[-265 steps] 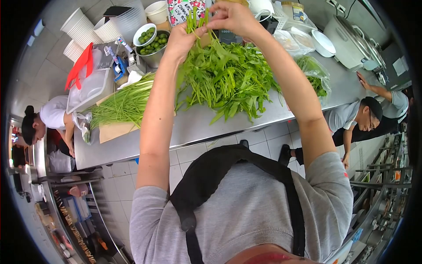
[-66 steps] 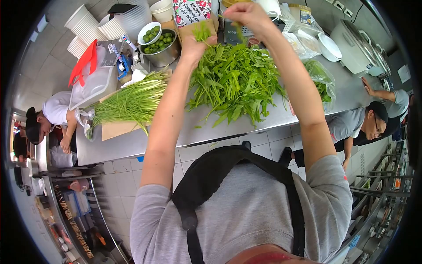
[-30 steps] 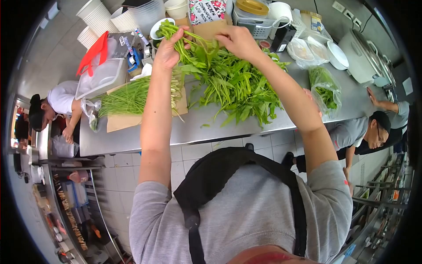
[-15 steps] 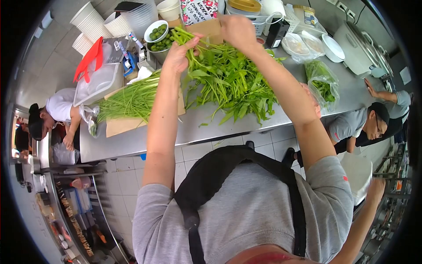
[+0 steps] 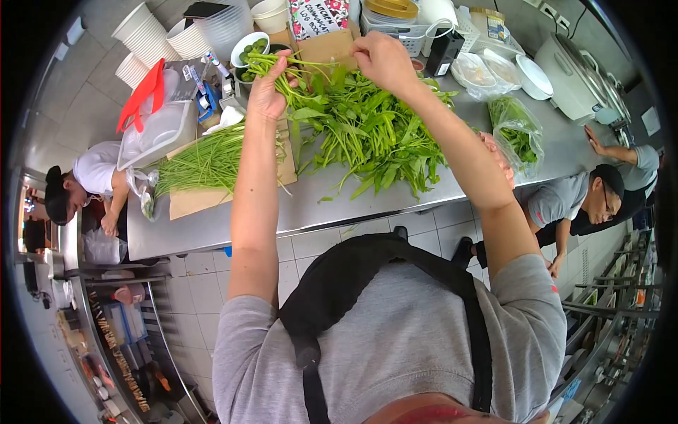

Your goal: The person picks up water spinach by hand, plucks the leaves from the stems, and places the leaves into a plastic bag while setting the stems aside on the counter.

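My left hand (image 5: 268, 93) is closed round a bunch of water spinach stems (image 5: 264, 65), near a white bowl of small green fruits (image 5: 253, 49). Some stems stretch from it toward my right hand (image 5: 385, 62), whose fingers are pinched together by a blurred leaf (image 5: 342, 72). Below both hands lies a large heap of water spinach (image 5: 374, 131) on the steel table (image 5: 311, 205). Left of my left forearm, thin green stalks (image 5: 205, 166) lie on brown cardboard (image 5: 189, 205).
A plastic bag of greens (image 5: 519, 134) lies right of the heap. Stacked cups (image 5: 145, 35), a clear tray (image 5: 159, 138) and a log book (image 5: 319, 18) are along the back and left. Co-workers stand at the left (image 5: 99, 169) and right (image 5: 568, 201).
My left hand has moved left with its bunch, away from my right hand. My right hand has come slightly nearer. An arm at lower right has gone from where it was.
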### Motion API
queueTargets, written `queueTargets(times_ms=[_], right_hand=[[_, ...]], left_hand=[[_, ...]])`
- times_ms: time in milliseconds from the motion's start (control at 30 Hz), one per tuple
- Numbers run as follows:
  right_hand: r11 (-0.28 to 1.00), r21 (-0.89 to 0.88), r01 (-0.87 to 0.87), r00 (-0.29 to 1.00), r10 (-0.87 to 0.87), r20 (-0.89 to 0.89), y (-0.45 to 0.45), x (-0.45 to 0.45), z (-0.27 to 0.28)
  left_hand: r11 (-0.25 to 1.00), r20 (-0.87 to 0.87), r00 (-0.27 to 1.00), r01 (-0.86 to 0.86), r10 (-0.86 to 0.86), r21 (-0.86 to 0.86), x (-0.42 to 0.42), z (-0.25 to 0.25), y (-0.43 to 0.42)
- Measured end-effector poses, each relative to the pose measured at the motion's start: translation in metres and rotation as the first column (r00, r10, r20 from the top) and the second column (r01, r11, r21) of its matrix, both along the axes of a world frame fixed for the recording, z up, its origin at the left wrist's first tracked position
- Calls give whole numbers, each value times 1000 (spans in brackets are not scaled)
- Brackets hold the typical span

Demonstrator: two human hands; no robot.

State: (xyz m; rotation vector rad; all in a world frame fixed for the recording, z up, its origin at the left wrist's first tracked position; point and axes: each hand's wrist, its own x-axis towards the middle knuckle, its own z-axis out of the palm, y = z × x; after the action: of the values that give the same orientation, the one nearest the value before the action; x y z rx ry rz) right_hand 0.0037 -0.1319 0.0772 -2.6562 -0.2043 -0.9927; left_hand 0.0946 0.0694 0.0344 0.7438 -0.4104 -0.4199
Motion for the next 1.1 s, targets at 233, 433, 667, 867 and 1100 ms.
queueTargets(times_ms=[233,433,667,867,1100], right_hand=[[962,234,143,883,-17,-470,23,4,-15],[783,611,117,944,103,-312,21,5,-24],[913,241,328,896,-220,-385,-15,4,-10],[965,-177,192,884,-249,-397,-14,-13,9],[959,269,-93,941,173,-292,5,6,10]], left_hand=[[999,-46,998,35,-36,-34,-8,0,-17],[999,-97,995,18,-22,-46,-13,-3,-22],[972,-178,984,-33,-9,-233,-1,-19,-17],[973,-132,989,31,-63,-230,13,-23,2],[955,-103,986,97,-131,-279,16,-25,2]])
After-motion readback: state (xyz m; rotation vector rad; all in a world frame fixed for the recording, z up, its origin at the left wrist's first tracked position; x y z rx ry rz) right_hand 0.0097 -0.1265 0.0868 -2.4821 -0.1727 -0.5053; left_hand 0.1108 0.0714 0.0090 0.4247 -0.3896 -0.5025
